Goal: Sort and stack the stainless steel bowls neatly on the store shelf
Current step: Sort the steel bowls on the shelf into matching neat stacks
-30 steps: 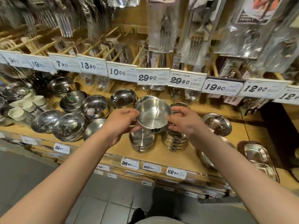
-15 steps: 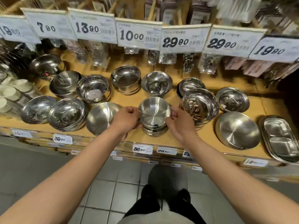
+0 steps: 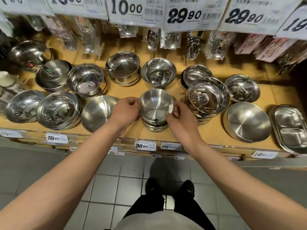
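A small brushed steel bowl (image 3: 156,105) sits tilted on top of a short stack of like bowls (image 3: 155,126) near the front edge of the wooden shelf (image 3: 214,131). My left hand (image 3: 127,110) grips its left rim and my right hand (image 3: 179,117) pinches its right rim. A taller stack of shiny bowls (image 3: 207,97) stands just to the right. A matte bowl (image 3: 97,112) leans just to the left, partly behind my left wrist.
Several more steel bowls fill the shelf: a stack (image 3: 59,110) at front left, deep bowls (image 3: 123,68) at the back, a wide bowl (image 3: 248,122) and a divided tray (image 3: 289,130) at right. Price cards (image 3: 191,14) and bagged spoons hang overhead. Tiled floor lies below.
Both hands have brought the small bowl down from chest height onto the short stack. The camera has moved closer to the shelf and tilted down.
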